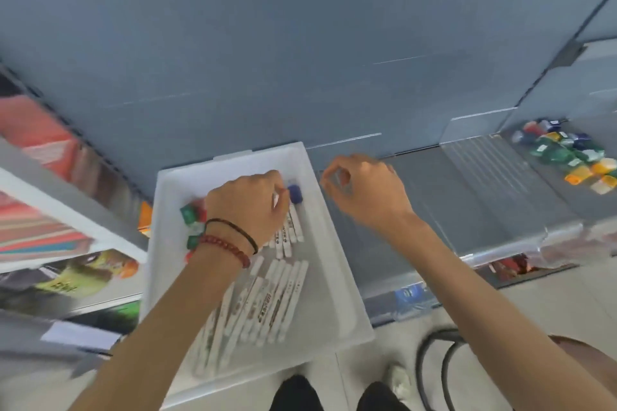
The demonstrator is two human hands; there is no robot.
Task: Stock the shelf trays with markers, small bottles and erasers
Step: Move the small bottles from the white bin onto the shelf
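A white tray [337, 277] sits in front of me on the shelf edge. It holds several white markers [267, 304] in rows and small bottles with green and red caps [192, 215] at its left side. My left hand [245, 213], with bracelets on the wrist, reaches into the tray's far end, and its curled fingertips pinch a blue-capped bottle [295, 193]. My right hand [365, 192] hovers over the grey shelf [467, 197] just right of the tray. Its thumb and forefinger curl into a ring, and blur hides whether they pinch anything.
Clear dividers [474, 130] split the grey shelf into bays. A pile of small coloured bottles [574, 153] lies in the far right bay. Shelves with colourful stock [40, 143] stand at the left. A black cable loop [437, 374] lies on the floor near my feet.
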